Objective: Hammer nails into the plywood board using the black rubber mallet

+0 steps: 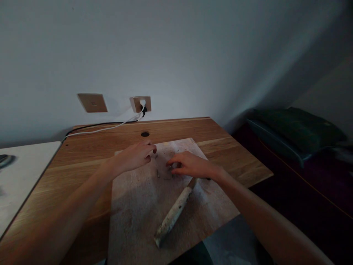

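Observation:
My left hand (140, 154) hovers over or rests at the far left part of a pale wooden board (132, 213), fingers loosely curled, with a gap between thumb and forefinger. Facing it from the right, my right hand (193, 164) has its thumb and fingers bent and apart, close to the board. Small dark bits (158, 173) lie between the two hands; their kind is too small to make out. Below my right hand lies a knife (175, 213) with a worn, whitish handle pointing towards me. Part of its blade is hidden under that hand.
Beneath the board is a wooden table (234, 154) with a cable hole (145, 134). White and black cables (107, 127) run along its back to a wall socket (142, 104). A white surface (24, 176) adjoins on the left. Green cushion-like things (298, 132) lie at the right.

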Available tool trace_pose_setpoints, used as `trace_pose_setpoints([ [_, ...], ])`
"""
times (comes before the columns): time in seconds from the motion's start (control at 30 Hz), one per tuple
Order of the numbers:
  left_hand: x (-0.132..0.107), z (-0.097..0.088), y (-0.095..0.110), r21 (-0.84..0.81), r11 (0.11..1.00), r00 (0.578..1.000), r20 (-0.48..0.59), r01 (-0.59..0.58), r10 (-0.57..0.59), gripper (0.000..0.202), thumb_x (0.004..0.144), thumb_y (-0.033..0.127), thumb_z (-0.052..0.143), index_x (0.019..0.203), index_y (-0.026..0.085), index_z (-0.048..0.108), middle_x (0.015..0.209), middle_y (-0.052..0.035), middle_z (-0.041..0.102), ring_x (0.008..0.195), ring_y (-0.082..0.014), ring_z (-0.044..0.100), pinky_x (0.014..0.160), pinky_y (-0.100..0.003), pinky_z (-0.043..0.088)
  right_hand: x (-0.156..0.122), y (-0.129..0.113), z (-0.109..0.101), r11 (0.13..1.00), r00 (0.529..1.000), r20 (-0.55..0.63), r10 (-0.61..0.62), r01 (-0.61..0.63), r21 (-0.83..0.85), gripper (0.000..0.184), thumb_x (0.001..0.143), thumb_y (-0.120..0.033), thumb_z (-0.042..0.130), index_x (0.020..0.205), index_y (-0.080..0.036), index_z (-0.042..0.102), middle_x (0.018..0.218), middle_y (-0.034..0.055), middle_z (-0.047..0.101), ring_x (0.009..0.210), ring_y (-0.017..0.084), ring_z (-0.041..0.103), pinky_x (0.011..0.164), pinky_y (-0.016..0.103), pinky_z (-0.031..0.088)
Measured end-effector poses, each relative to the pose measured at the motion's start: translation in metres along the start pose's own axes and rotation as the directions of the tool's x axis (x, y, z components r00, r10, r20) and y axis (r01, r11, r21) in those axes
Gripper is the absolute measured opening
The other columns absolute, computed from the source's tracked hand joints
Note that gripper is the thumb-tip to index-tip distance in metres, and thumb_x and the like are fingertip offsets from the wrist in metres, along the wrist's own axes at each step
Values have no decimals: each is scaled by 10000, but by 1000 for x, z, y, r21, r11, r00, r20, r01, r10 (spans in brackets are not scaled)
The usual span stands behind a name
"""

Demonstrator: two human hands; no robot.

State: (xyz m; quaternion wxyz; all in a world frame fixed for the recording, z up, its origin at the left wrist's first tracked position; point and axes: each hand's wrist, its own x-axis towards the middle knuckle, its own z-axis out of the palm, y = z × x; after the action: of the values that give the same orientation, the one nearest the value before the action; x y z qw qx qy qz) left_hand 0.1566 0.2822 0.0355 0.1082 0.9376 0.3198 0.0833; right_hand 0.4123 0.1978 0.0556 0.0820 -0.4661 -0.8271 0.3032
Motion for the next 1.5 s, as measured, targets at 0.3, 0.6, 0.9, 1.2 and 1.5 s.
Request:
trace_pose_setpoints([
  [0.3, 5, 16, 15, -10, 1000, 998, 65, -8, 9, 288, 886, 96, 530, 1086, 147, 731, 1081, -131, 699, 993, -271, 713, 861, -362, 547, -9, 2, -1, 939, 999, -1, 32, -30, 344, 445, 922, -101, 628, 1356, -167, 702, 1179, 101, 810, 1053, 208, 782, 961, 358, 603],
  [0.6, 8, 15, 38, -124, 992, 997, 76, 32, -23, 368, 827, 29, 573, 1156, 153, 682, 996, -94, 755, 897, -229, 734, 776, -306, 533, -49, -5, 8, 973, 936, -349, 48, 36, 229, 257, 974, -245, 658, 1207, -216, 764, 1131, 77, 810, 1011, 212, 763, 909, 344, 605],
  [0.9, 0, -7, 56, -127, 987, 993, 86, 95, -85, 162, 898, 145, 635, 1045, 187, 687, 978, -64, 776, 871, -230, 733, 748, -322, 509, -130, -7, 51, 989, 703, -698, 137, -55, 138, 195, 1021, -324, 634, 1136, -269, 782, 1084, 71, 768, 912, 206, 743, 861, 341, 621],
  [1.2, -72, -20, 90, -112, 988, 957, -261, 102, -128, 248, 961, 117, 509, 1136, 225, 648, 1237, -78, 697, 1144, -242, 697, 1000, -398, 554, -179, 44, 97, 930, 517, -824, 230, -366, 30, 308, 1009, -470, 580, 1120, -274, 790, 1190, 116, 701, 1083, 313, 711, 977, 523, 605],
  [1.5, -191, 56, 120, 7, 961, 801, -555, 276, -226, 174, 1045, 313, 527, 1170, 310, 647, 1282, -60, 718, 1103, -253, 762, 938, -393, 657, -194, 57, 109, 895, 493, -800, 342, -432, 116, 426, 974, -561, 551, 1206, -257, 737, 1201, 119, 758, 1109, 325, 745, 977, 512, 626],
])
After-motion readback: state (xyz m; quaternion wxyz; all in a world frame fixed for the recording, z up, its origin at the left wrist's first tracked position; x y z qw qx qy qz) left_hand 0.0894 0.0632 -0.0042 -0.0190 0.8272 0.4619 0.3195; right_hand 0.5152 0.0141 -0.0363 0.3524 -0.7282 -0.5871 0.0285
